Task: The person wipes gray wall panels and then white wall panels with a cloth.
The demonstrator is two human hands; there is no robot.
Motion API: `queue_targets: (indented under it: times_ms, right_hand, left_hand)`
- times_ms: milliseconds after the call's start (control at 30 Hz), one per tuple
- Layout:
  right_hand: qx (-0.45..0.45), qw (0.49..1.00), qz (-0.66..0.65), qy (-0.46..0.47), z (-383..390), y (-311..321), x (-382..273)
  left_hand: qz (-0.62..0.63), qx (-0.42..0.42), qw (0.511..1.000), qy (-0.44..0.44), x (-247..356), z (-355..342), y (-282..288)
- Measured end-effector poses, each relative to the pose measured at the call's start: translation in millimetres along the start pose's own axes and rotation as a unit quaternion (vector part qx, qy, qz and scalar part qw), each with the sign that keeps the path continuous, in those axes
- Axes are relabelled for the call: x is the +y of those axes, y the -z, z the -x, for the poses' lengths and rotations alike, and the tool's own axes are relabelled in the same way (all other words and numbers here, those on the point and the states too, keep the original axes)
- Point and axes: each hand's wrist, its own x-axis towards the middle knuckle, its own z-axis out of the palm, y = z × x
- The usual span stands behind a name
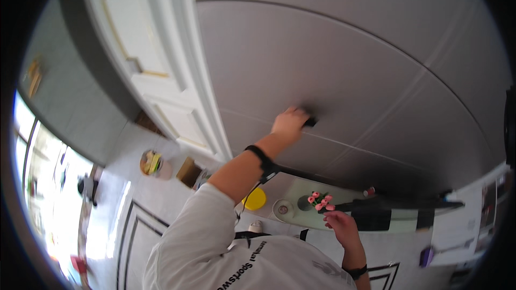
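My left hand (288, 125) reaches up to the grey wall panel (344, 70), its fingers closed on a small black object (310, 121) pressed against the surface. A black strap with a small device (263, 160) circles that wrist. Lower right, my right hand (338, 224) hangs with loosely bent fingers apart, just below some pink flowers (321, 200) on a long glass-topped surface (300, 185); I see nothing held in it. A thin pale line crosses the panel below my left hand.
A white paneled frame (158, 43) edges the wall on the left. On the floor are a filled bucket (156, 165) and a cardboard box (188, 172). A yellow round object (254, 198), a small dish (283, 209) and a cup (370, 191) lie along the low surface. A purple dustpan (427, 256) is at right.
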Motion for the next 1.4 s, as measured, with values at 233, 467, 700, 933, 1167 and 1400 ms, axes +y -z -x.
queue_targets:
  times_ms: [233,467,700,933,1167,1400]
  right_hand:
    - [-0.100,0.976,0.100,0.165,-10.8,24.9,-20.2]
    - [-0.138,0.935,0.140,0.295,20.7,70.5,-89.2]
    - [-0.144,0.919,0.035,0.365,50.1,213.8,-77.1]
    - [-0.100,0.928,-0.024,0.358,71.0,328.0,-21.8]
    - [-0.079,0.918,-0.042,0.387,66.8,358.4,13.9]
    - [-0.032,0.930,-0.064,0.360,66.0,363.2,36.6]
  left_hand:
    - [0.186,-0.390,0.877,-0.208,64.1,68.4,37.1]
    - [0.276,-0.319,0.875,-0.237,225.4,59.4,89.4]
    - [0.293,-0.042,0.947,-0.122,371.5,55.5,52.8]
    - [0.374,-0.044,0.923,-0.084,488.5,40.9,-7.1]
    - [0.361,-0.105,0.922,-0.090,528.8,46.9,-34.6]
    - [0.273,-0.111,0.943,-0.152,539.1,53.4,-40.3]
